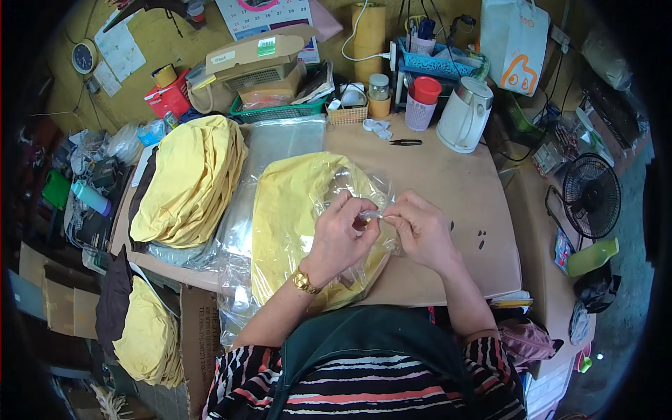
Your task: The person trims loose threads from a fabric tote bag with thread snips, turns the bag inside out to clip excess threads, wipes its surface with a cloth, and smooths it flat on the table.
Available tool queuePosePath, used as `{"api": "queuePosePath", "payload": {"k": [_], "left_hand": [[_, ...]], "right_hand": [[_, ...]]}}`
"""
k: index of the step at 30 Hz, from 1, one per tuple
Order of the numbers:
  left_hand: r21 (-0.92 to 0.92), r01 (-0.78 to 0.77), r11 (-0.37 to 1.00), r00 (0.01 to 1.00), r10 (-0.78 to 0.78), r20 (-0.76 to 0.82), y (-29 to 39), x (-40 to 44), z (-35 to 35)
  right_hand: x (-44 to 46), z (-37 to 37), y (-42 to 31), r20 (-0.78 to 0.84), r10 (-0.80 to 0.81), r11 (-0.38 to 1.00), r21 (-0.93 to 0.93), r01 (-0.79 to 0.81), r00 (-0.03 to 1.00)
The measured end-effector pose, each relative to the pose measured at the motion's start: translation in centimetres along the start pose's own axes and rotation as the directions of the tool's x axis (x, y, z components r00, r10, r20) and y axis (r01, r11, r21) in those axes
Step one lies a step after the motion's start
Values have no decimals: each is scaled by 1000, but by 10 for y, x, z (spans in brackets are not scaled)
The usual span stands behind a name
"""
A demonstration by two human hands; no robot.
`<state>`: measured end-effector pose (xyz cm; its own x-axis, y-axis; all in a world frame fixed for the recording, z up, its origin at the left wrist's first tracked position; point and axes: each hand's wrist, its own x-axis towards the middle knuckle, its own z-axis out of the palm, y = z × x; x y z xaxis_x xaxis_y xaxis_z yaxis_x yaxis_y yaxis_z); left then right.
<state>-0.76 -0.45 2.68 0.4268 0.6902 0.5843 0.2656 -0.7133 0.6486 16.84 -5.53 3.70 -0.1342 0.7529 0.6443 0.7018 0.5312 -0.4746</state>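
Note:
A yellow cloth item (287,210) lies on the table inside a clear plastic bag (343,178). Over the bag's right side, my left hand (343,227) pinches the gathered plastic, a gold watch on its wrist. Close beside it, my right hand (418,227) pinches the same twist of plastic with thumb and forefinger. The fingertips of both hands nearly meet there. Folds of clear film spread around the yellow cloth, and my hands and forearms hide part of it.
Left of the bag is a stack of folded yellow cloth (192,182), with flat clear plastic sheets (280,143) behind. Small black snips (406,142) and a white kettle (465,115) stand at the back. A black fan (591,194) is at far right.

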Motion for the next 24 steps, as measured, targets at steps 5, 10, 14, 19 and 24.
{"api": "queuePosePath", "payload": {"k": [5,10,14,19,24], "left_hand": [[-196,-121,973,989,100,-113,3,7,3],[-111,-296,949,955,296,-23,-11,7,2],[-85,-383,920,920,370,-132,-18,9,10],[80,-253,964,960,260,-102,-9,6,-8],[247,-147,958,977,179,-113,18,31,-5]], "right_hand": [[-9,10,36,550,326,26,808,-589,769],[-7,9,31,557,331,4,806,-592,762],[-2,3,32,531,387,99,788,-607,753],[2,8,29,218,546,573,606,-551,809],[15,2,27,198,428,498,763,-413,882]]}}
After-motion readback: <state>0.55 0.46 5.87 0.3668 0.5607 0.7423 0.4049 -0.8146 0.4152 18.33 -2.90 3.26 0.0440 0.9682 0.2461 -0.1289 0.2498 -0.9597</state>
